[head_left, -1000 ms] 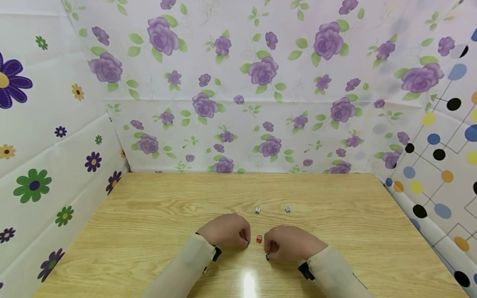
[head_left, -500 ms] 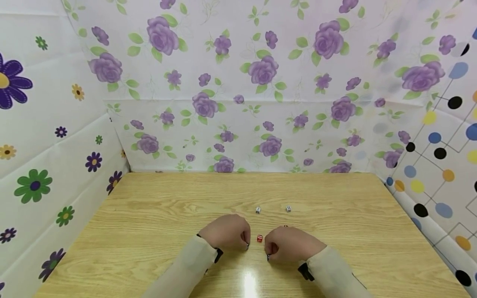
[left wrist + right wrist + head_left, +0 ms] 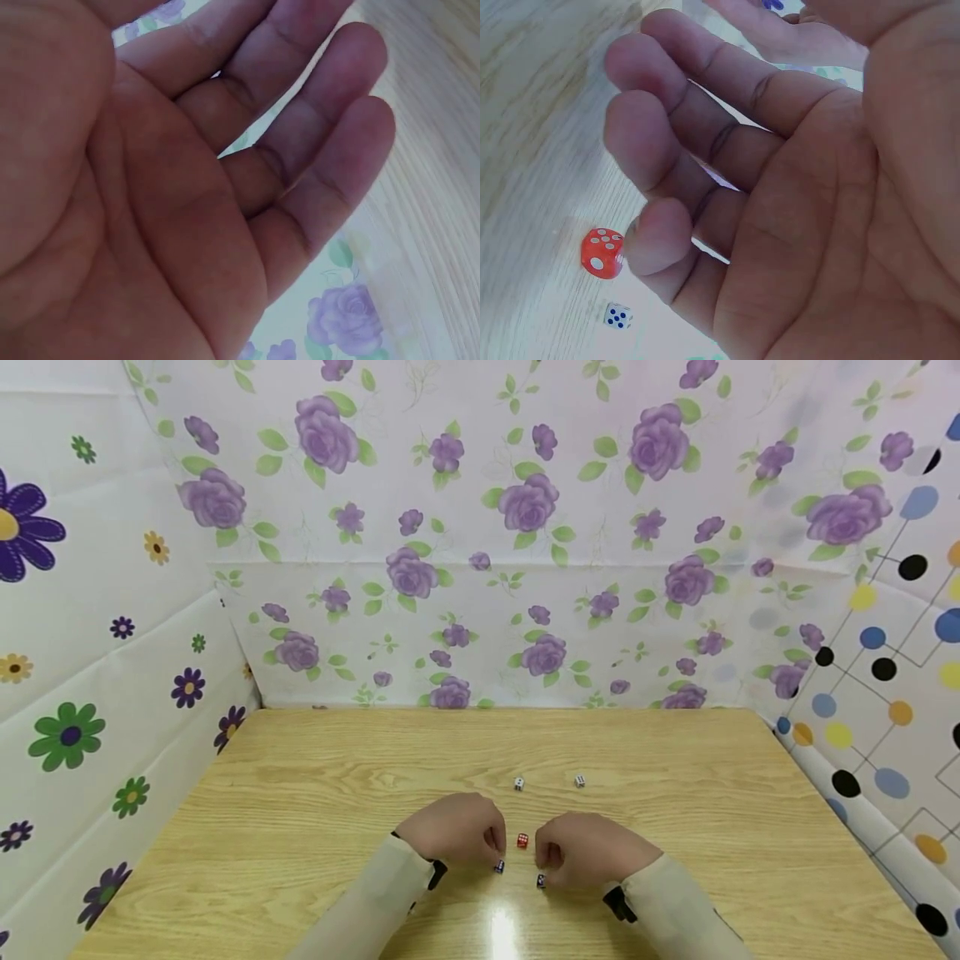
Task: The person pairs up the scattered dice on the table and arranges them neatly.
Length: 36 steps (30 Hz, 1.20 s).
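Observation:
At the near middle of the table [image 3: 337, 777], my left hand [image 3: 453, 828] has its thumb and index fingertips at a small dark blue die [image 3: 499, 867]. Opposite, my right hand [image 3: 596, 852] pinches a second dark blue die [image 3: 541, 881] low over the tabletop. Between the hands lies a red die [image 3: 522, 841] with white pips. The wrist views show the other fingers loosely bent, with both pinching fingertips out of frame. Beside my right fingers in the right wrist view are a red die [image 3: 601, 253] and a white die [image 3: 616, 316] with dark pips.
Farther back on the table sit two white dice, one white die [image 3: 519, 783] in the middle and another white die [image 3: 580, 781] to its right. Patterned cloth walls, including the floral back wall [image 3: 480, 635], enclose the table on the left, back and right.
Both hands have stayed nearly in place. More of the two blue dice shows below the fingertips now. A small reddish spot behind my right hand is hidden again.

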### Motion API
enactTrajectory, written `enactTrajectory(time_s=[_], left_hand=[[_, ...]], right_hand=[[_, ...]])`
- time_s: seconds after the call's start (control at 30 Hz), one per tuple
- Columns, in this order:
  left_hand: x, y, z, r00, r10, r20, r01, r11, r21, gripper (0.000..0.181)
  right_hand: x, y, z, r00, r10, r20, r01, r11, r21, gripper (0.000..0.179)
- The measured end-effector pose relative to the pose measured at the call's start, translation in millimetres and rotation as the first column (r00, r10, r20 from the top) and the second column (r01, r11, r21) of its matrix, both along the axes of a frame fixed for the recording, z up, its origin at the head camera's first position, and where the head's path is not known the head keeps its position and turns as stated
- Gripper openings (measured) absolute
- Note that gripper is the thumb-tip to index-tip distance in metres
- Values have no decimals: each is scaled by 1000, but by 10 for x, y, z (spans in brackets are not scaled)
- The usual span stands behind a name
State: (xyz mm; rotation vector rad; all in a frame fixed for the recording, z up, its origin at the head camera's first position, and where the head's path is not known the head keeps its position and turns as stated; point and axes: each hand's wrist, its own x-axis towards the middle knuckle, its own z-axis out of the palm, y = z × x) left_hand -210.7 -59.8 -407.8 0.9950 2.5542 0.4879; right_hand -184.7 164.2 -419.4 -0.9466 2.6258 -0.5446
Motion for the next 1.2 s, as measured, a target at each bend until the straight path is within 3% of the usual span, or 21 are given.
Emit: enactTrajectory(time_s=[0.3,0.53,0.83,1.2], left_hand=[[-1,28,21,999,-35,-14,35,999,-13,24],[41,47,2,1000,-16,22,16,999,-29,21],[102,88,-29,997,-58,59,61,996,-60,20],[67,51,-55,994,-67,80,72,996,-55,18]], right_hand=[[-19,-26,-21,999,34,19,-33,999,-24,14],[-14,-51,-28,999,47,23,-47,999,5,15],[35,-95,-54,996,57,70,-56,998,-5,14],[21,-50,-20,996,72,43,-72,997,-5,12]])
